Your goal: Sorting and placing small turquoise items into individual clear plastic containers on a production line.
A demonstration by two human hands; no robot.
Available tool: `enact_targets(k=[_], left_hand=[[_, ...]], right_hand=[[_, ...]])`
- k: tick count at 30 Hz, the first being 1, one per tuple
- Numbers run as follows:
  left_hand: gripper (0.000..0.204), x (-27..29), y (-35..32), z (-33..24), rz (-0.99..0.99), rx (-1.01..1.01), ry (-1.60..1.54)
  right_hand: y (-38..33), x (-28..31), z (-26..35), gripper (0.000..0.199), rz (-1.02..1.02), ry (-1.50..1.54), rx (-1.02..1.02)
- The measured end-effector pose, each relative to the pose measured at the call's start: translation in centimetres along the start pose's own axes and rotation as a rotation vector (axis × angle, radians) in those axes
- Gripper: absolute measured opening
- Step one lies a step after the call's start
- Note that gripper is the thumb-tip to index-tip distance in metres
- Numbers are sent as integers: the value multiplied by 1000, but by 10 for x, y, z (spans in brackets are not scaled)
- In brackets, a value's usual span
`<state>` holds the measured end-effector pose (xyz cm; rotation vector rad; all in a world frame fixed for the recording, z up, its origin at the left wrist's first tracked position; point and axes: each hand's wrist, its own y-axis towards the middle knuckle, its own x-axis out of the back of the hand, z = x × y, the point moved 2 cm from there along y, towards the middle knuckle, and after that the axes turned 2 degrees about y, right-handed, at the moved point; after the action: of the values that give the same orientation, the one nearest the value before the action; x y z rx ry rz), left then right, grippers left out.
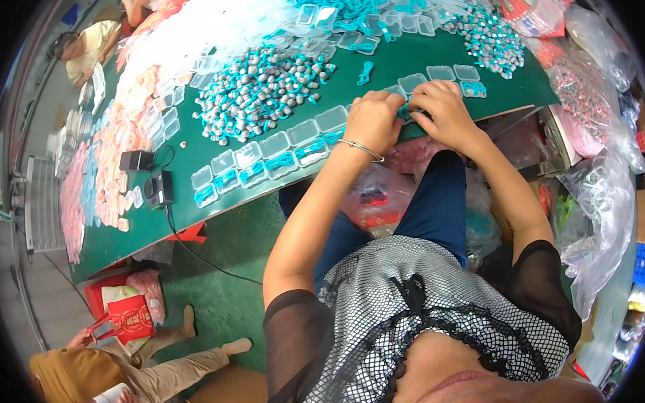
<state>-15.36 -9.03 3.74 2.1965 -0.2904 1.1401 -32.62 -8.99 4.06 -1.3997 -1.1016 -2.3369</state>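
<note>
Both hands meet over the row of small clear plastic cases along the table's near edge. My left hand [374,121], with a bracelet at its wrist, has its fingers bent and pressed down on a turquoise cord bundle [404,112]. From the other side my right hand [443,109] curls its fingers onto the same bundle. The fingers largely hide the case underneath. To the left, several open cases [277,144] hold turquoise cord bundles in their near halves, lids folded back. On the right, another open case [473,89] holds turquoise and silver pieces.
Heaps of small silver-and-turquoise pieces [258,88] lie on the green table [402,55], with turquoise cords [359,2] farther back. Black adapters [159,188] with a cable sit at left. Plastic bags [593,209] crowd the right. A person in mustard clothing [73,386] is at lower left.
</note>
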Motion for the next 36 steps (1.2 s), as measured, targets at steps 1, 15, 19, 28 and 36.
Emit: enact_targets(k=[1,15,19,28,36], left_hand=[[23,3,0,0,-57,-23,-28],[18,59,-9,103,197,323,412],[13,53,4,100,198,213,415],[16,52,1,104,4,298,-90],[15,55,-5,90,-21,507,-615]], right_hand=[[-1,1,0,13,-2,-10,-10],[-4,21,-5,11,-84,33,-54],[-13,36,-15,11,-123,5,-69],[-24,99,-126,12,-495,21,-442],[-27,68,-167,12,-65,-332,-484]])
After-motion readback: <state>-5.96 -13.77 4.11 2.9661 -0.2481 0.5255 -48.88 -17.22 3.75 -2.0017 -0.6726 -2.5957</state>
